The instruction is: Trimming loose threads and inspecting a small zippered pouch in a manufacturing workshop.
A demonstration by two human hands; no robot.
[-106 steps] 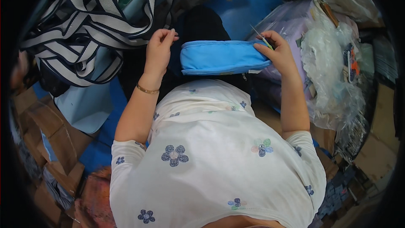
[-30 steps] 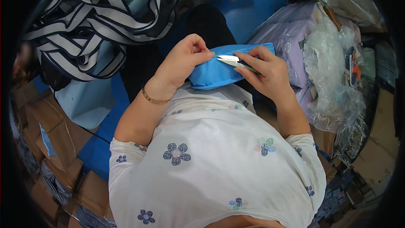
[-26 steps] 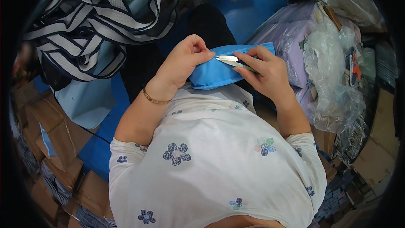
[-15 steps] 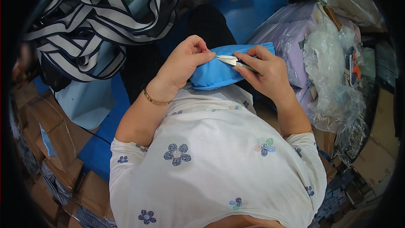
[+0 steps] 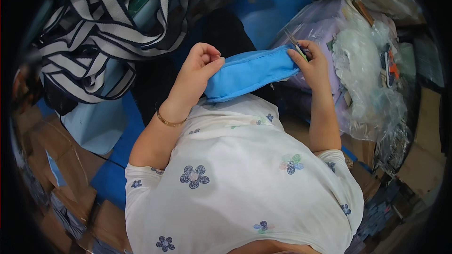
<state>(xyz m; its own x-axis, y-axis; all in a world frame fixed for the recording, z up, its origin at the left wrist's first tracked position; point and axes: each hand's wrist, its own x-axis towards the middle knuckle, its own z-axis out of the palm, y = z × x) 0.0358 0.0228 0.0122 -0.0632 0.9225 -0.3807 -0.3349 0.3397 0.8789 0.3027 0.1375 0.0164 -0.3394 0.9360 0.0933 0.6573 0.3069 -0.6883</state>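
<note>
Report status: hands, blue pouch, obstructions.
Right hand holds blue pouch and snips. Left hand at pouch's left end, contact unclear. Striped straps off to the left, apart from pouch.

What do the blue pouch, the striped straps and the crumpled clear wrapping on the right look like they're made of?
Blue pouch: probably synthetic cloth, smooth with little shine; it creases softly and has raised edge seams.
Striped straps: likely woven webbing, matte, with a textured surface; fibre unclear.
Clear wrapping: apparently thin plastic film, glossy, see-through and crinkled with bright glints.
</note>
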